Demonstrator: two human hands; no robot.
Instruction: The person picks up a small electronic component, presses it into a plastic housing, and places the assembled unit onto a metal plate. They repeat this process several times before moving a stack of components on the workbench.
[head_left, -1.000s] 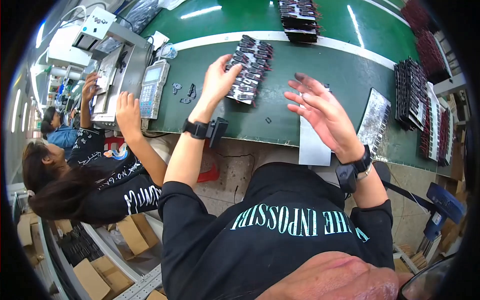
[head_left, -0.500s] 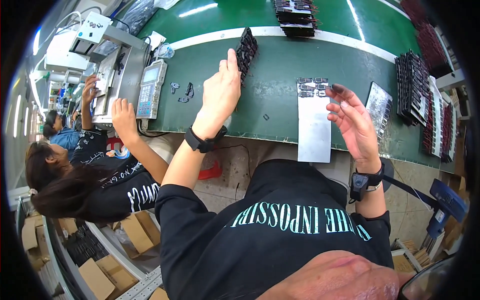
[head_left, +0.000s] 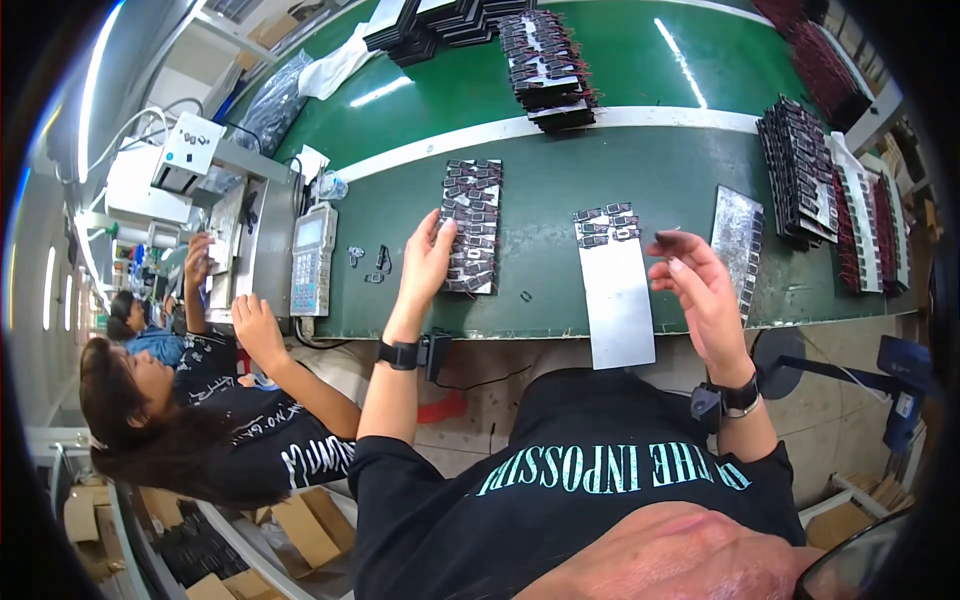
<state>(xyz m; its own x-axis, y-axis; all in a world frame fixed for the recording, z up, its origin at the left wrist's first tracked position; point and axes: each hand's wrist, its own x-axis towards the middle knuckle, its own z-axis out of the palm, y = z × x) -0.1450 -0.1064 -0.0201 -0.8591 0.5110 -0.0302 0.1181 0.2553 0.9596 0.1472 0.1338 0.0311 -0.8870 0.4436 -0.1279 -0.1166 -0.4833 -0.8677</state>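
A flat sheet crowded with small black parts with dark-red wires [head_left: 472, 225] lies on the green bench. My left hand [head_left: 428, 265] is at its left edge, thumb and fingers closed on that edge. To the right, a pale metal plate [head_left: 618, 310] juts over the bench's front edge. Rows of small black rectangular parts [head_left: 608, 226] lie across its far end. Just right of the plate hovers my right hand [head_left: 697, 285], its fingers curled but apart, with a dark covering on one fingertip. Nothing shows in its grasp.
One loose black part [head_left: 526, 296] and a few others [head_left: 378, 265] lie on the bench. A grey keypad device [head_left: 312, 262] stands left, near a co-worker's hand [head_left: 258, 330]. Another metal plate [head_left: 735, 240] and stacked sheets [head_left: 795, 175] are right; a further stack [head_left: 545, 65] stands behind.
The sheet in my left hand has gone from standing on edge to lying flat. My left hand has come lower along its left side. My right hand stays by the metal plate.
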